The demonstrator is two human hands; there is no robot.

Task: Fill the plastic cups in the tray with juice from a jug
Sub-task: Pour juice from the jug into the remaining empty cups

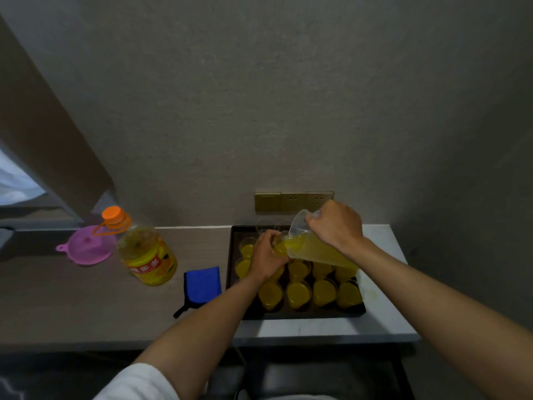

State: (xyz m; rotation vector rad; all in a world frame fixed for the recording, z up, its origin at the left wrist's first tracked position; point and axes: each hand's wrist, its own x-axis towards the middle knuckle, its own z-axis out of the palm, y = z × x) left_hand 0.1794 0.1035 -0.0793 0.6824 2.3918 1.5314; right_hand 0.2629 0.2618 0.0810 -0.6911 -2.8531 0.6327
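Left of centre, on the grey counter (86, 298): big bottle of yellow liquid (147, 254), orange cap, red label. Just beside it on the left, flat pink funnel (86, 248). Lower centre, folded blue cloth (202, 284). Upper right of centre, gold wall sockets (288, 201).

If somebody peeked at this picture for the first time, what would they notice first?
Probably the bright yellow juice: the right hand tips a clear jug over a cup that the left hand holds above the dark tray. Next, the rows of filled cups in the tray, then the orange-capped bottle standing left of it.
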